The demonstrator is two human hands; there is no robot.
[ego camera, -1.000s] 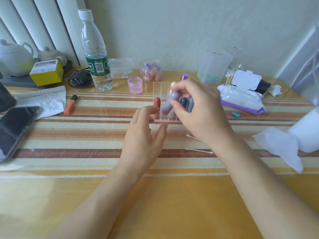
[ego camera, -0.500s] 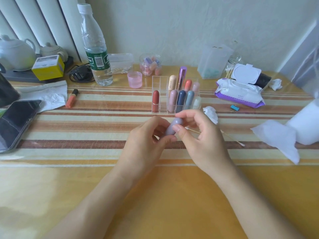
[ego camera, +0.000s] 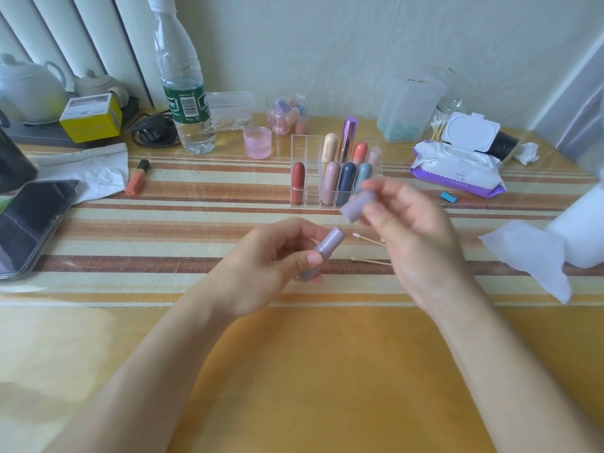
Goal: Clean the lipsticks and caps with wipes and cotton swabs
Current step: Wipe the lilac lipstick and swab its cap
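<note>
My left hand (ego camera: pixel 268 259) grips the base of a lilac lipstick (ego camera: pixel 323 253), tilted up to the right above the striped table. My right hand (ego camera: pixel 405 223) pinches its lilac cap (ego camera: pixel 358 206), held apart and higher, to the right. Behind them a clear acrylic organizer (ego camera: pixel 302 142) holds several capped lipsticks. Two cotton swabs (ego camera: pixel 369 238) lie on the table under my right hand. A purple wet-wipe pack (ego camera: pixel 457 173) with its lid up sits at the right, and a loose wipe (ego camera: pixel 529 253) lies near the right edge.
A water bottle (ego camera: pixel 184 83), pink cup (ego camera: pixel 257 142) and jar of sponges (ego camera: pixel 287 114) stand at the back. An orange lip gloss (ego camera: pixel 137 178), crumpled tissue (ego camera: pixel 91 170) and phone (ego camera: pixel 29 220) lie left. A white roll (ego camera: pixel 581 230) sits at the right edge.
My right hand took the lilac lipstick out of the organizer and brought it toward me. Both hands then held it, and the cap has now come off in my right hand.
</note>
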